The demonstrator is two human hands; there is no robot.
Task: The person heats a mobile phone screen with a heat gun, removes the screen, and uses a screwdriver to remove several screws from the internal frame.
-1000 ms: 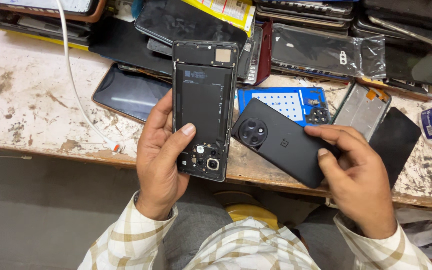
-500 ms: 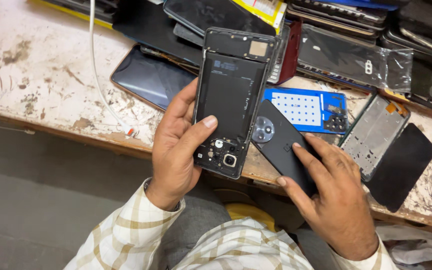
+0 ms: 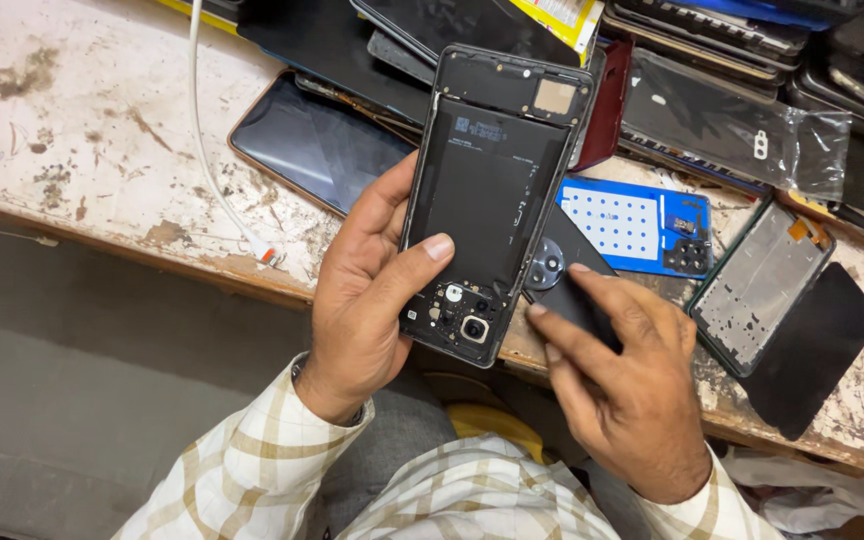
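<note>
My left hand (image 3: 367, 295) grips an opened black phone (image 3: 492, 190) with its back off, battery and camera parts exposed, thumb lying across its lower part. The phone is held upright over the bench edge. My right hand (image 3: 622, 375) holds a black back cover (image 3: 552, 270) with a round camera ring, fingers flat on top of it. The cover sits low and partly tucked behind the phone's right edge.
A worn white bench (image 3: 72, 130) carries a dark phone screen (image 3: 317, 145), a white cable (image 3: 207, 140), a blue perforated sheet (image 3: 627, 220), a silver phone frame (image 3: 762, 285), a black panel (image 3: 817, 350) and stacked phones in bags (image 3: 742, 110) at the back.
My right hand has brought the back cover leftwards, from apart on the right to partly behind the opened phone. The left hand keeps the phone steady.
</note>
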